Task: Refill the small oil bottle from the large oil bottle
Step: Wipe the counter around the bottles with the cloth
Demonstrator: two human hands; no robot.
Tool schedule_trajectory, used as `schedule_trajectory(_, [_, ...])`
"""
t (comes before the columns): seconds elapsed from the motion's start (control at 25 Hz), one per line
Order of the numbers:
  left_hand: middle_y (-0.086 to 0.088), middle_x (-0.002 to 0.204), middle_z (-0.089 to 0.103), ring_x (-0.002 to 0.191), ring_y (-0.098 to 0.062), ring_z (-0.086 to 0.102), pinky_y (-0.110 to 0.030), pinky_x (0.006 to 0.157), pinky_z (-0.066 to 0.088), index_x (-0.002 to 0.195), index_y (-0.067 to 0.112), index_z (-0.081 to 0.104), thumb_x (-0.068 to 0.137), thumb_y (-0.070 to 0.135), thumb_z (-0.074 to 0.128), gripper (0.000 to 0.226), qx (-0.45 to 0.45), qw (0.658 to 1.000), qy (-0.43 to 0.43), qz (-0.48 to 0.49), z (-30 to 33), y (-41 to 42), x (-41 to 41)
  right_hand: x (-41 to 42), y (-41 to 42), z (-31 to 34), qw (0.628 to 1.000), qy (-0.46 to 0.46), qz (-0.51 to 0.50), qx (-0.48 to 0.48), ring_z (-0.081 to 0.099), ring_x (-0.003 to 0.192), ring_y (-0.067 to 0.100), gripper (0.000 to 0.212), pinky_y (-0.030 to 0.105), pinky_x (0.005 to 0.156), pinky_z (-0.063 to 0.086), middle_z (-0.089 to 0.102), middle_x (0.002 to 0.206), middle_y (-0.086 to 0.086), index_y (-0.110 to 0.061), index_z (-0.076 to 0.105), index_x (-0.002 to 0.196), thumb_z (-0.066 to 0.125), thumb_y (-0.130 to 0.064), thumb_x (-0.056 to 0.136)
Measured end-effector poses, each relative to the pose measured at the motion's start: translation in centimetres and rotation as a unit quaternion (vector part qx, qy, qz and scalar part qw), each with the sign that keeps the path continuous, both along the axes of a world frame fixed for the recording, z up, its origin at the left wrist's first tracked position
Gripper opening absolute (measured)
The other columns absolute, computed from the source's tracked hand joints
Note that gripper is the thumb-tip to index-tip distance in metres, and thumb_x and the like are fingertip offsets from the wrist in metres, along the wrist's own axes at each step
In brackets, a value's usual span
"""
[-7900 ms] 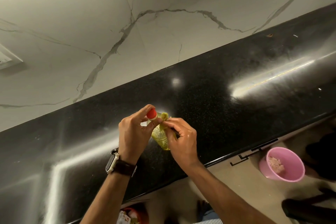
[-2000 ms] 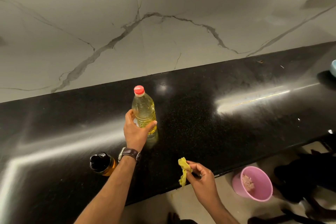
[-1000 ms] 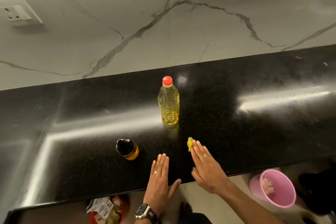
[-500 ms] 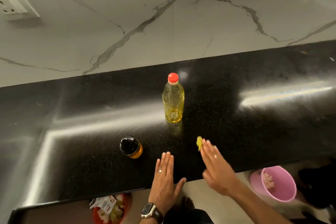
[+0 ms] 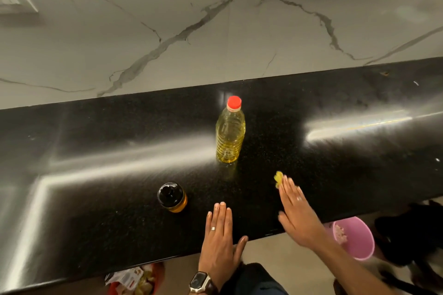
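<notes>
Both hands flat, holding nothing: left (image 5: 219, 235), right (image 5: 297, 217); capped bottle (image 5: 230, 133) ahead, probably oil-slick, grip ribbed waist.

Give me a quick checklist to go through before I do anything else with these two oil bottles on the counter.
1. Large bottle standing upright on the counter: ok.
2. Red cap on the large bottle: ok.
3. Small bottle upright with its black lid on: ok.
4. Small bottle's oil level: cannot tell, the lid hides most of it.
5. Left hand free, flat on the counter: ok.
6. Right hand free: not ok, its fingertips are at the yellow cloth; whether they press it, cannot tell.
</notes>
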State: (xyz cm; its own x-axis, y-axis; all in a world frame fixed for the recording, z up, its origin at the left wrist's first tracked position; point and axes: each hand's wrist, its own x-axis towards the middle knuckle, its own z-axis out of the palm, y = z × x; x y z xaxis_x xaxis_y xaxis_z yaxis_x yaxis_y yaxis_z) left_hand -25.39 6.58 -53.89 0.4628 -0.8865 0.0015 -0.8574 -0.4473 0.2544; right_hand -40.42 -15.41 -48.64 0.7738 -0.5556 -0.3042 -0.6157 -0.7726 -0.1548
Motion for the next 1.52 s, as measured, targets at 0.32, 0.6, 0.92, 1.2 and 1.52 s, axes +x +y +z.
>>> schedule_trajectory(0.32, [-0.018,0.167,0.028,0.155,-0.033,0.027,-0.048,0.12,0.021,0.155,0.003,0.038,0.102,0.06,0.044,0.079,0.0,1.0,-0.004,-0.012,-0.3,0.5,0.2,8.3,2.0,-0.2,0.981,-0.014,0.194,-0.025,-0.01,0.16,0.024,0.084,0.043,0.131,-0.002,-0.012,0.171,0.009,-0.009,0.003,0.165,0.027,-0.04,0.09])
schedule_trajectory(0.6, [-0.013,0.167,0.029,0.157,-0.027,0.017,-0.044,0.124,0.014,0.155,0.006,0.041,0.104,0.064,0.038,0.077,0.005,1.0,-0.022,0.001,0.4,0.8,-0.1,1.7,-5.4,-0.3,0.996,-0.011,-0.021,-0.091,-0.003,0.16,0.032,0.082,0.045,0.129,-0.001,-0.003,0.173,0.015,-0.008,0.017,0.163,0.034,-0.047,0.092])
schedule_trajectory(0.92, [-0.012,0.169,0.026,0.159,-0.025,0.014,-0.045,0.123,0.017,0.158,0.007,0.034,0.104,0.064,0.038,0.078,-0.003,1.0,-0.011,0.017,0.2,0.6,-0.4,0.7,-3.6,-0.3,0.988,-0.068,-0.14,-0.006,0.038,0.148,0.03,0.069,0.045,0.112,0.049,0.032,0.163,0.01,-0.005,0.038,0.156,0.06,-0.02,0.092])
schedule_trajectory(1.2, [-0.017,0.172,0.015,0.16,-0.03,0.01,-0.045,0.127,0.01,0.162,0.001,0.02,0.099,0.052,0.056,0.088,-0.073,0.995,0.065,0.031,-0.2,0.4,-0.6,6.4,6.5,1.2,0.964,-0.089,0.193,0.16,-0.003,0.158,0.007,0.085,0.028,0.13,0.008,0.005,0.171,-0.006,-0.016,0.019,0.164,0.05,-0.011,0.085])
schedule_trajectory(1.52, [-0.015,0.173,0.004,0.161,-0.026,0.002,-0.042,0.128,0.005,0.165,0.007,0.0,0.091,0.057,0.063,0.109,-0.09,0.984,0.132,0.077,0.5,0.2,-0.4,15.0,5.0,0.2,0.973,-0.055,0.217,0.061,-0.016,0.159,0.018,0.074,0.043,0.13,0.004,-0.011,0.173,0.007,-0.009,0.002,0.165,0.033,-0.037,0.103])
